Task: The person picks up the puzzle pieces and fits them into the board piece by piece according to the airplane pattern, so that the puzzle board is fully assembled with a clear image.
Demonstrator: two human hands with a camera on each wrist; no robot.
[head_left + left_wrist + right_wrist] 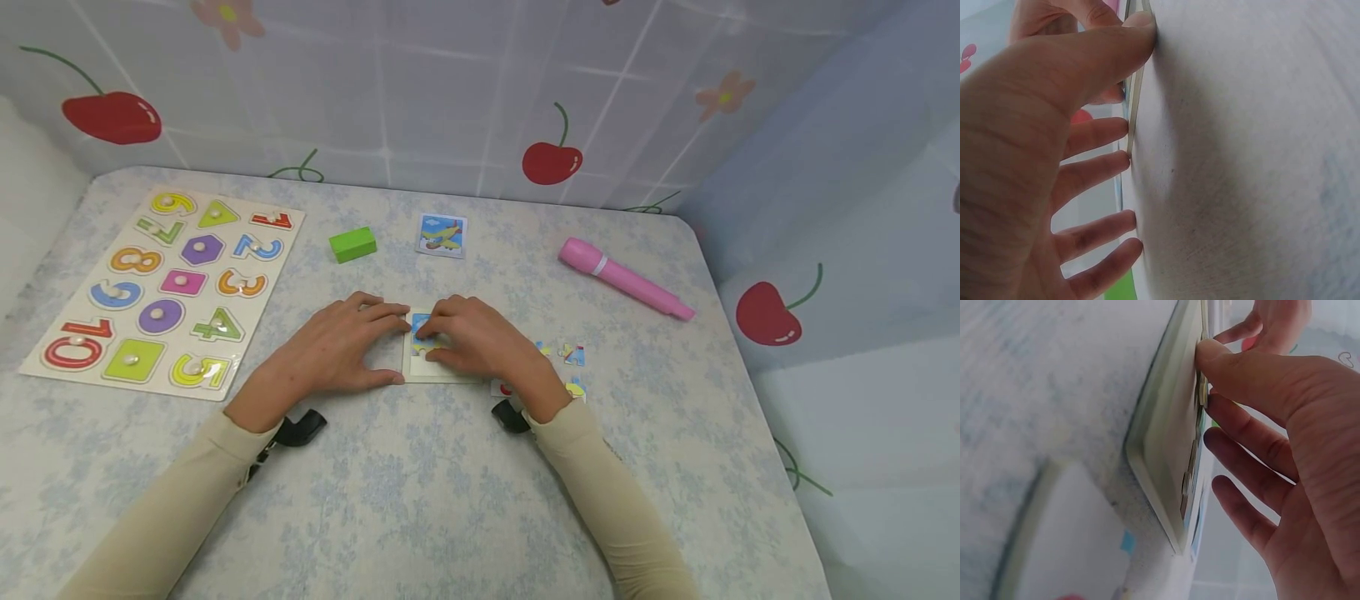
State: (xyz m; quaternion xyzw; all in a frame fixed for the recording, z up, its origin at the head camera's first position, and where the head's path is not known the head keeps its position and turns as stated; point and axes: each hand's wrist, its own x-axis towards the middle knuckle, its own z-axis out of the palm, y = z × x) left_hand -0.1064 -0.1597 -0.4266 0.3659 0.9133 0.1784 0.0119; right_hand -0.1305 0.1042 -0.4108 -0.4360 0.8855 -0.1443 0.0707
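Bracing tray (pixel 427 370) from left: my left hand (pixel 345 342), spread. My right hand (pixel 480 337): on puzzle pieces (pixel 417 345), pinch unclear; skewed push could dislodge them.

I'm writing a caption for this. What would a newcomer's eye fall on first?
Likely the colourful number board at the left of the head view, then the pink stick lying at the right. Between them, the left hand touches the left edge of the puzzle tray, and the right hand is over it.
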